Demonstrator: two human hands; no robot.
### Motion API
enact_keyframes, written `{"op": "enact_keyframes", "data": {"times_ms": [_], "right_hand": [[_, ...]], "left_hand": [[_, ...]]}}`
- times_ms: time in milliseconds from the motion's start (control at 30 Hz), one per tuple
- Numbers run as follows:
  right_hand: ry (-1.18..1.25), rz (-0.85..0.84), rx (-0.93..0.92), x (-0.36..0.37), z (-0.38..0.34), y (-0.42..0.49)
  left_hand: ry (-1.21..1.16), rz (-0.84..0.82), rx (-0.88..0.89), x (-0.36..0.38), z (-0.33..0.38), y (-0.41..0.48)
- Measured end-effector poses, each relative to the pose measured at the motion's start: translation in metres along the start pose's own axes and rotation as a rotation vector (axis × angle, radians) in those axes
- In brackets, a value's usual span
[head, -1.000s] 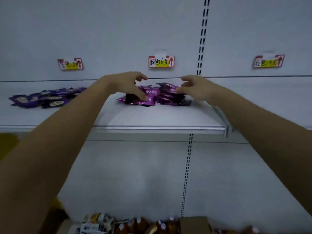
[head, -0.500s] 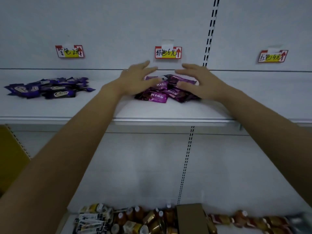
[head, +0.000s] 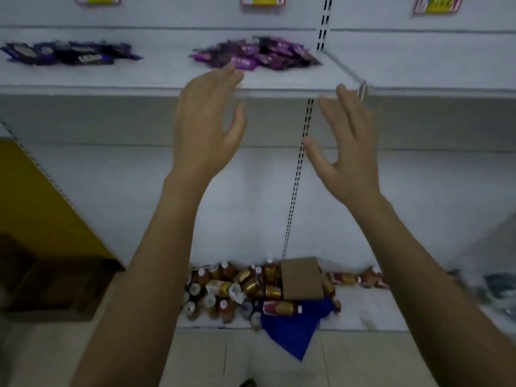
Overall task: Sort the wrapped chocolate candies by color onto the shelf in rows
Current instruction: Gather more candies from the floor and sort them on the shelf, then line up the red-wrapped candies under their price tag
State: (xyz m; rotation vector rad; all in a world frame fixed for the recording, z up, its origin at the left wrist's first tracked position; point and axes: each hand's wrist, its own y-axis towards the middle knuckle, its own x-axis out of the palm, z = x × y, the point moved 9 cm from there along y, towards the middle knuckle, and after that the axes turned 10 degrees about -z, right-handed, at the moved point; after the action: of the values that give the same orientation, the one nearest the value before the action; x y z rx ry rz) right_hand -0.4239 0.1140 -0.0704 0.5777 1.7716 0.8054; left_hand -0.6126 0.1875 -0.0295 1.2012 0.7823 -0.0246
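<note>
We see the white metal shelf (head: 279, 79) carrying a heap of pink-purple wrapped chocolate candies (head: 255, 53) near its back wall. Left of this heap lies a heap of dark purple wrapped candies (head: 67, 53). In front of the shelf edge, our left hand (head: 205, 127) and right hand (head: 346, 152) hang with fingers spread apart, each grip holding nothing.

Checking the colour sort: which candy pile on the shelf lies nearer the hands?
The magenta-pink wrapped candy pile, just beyond the left hand; the dark purple pile sits far left.
</note>
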Motion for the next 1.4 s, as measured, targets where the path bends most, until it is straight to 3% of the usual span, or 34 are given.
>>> {"op": "enact_keyframes", "data": {"times_ms": [67,200,400,533,733,800,900,1133,1300,1400], "right_hand": [[0.02,-0.075,0.128,0.018,0.011,-0.068],[0.011,-0.288,0.423,0.044,0.05,-0.203],[-0.166,-0.604,0.801,0.031,0.11,-0.375],[-0.203,-0.685,1.099,-0.007,0.137,-0.46],[-0.086,-0.665,1.542,-0.06,0.168,-0.541],[-0.1,-0.619,1.631,-0.078,0.179,-0.547],[-0.177,-0.57,1.695,-0.106,0.189,-0.546],[-0.392,-0.426,1.779,-0.194,0.217,-0.536],[-0.535,-0.289,1.713,-0.281,0.277,-0.511],[-0.596,-0.309,1.619,-0.337,0.336,-0.486]], "left_hand": [[-0.039,-0.061,-0.106,0.018,0.008,-0.061],[-0.085,-0.347,-0.276,0.08,0.006,-0.169],[-0.119,-0.722,-0.318,0.183,0.024,-0.244],[-0.209,-1.014,-0.307,0.256,0.062,-0.271],[-0.354,-1.361,-0.09,0.348,0.144,-0.275],[-0.323,-1.454,0.107,0.381,0.179,-0.266],[-0.479,-1.6,0.204,0.422,0.234,-0.244],[-0.553,-1.591,0.51,0.481,0.377,-0.155],[-0.573,-1.46,0.64,0.515,0.483,-0.09],[-0.565,-1.383,0.672,0.535,0.543,-0.04]]}}
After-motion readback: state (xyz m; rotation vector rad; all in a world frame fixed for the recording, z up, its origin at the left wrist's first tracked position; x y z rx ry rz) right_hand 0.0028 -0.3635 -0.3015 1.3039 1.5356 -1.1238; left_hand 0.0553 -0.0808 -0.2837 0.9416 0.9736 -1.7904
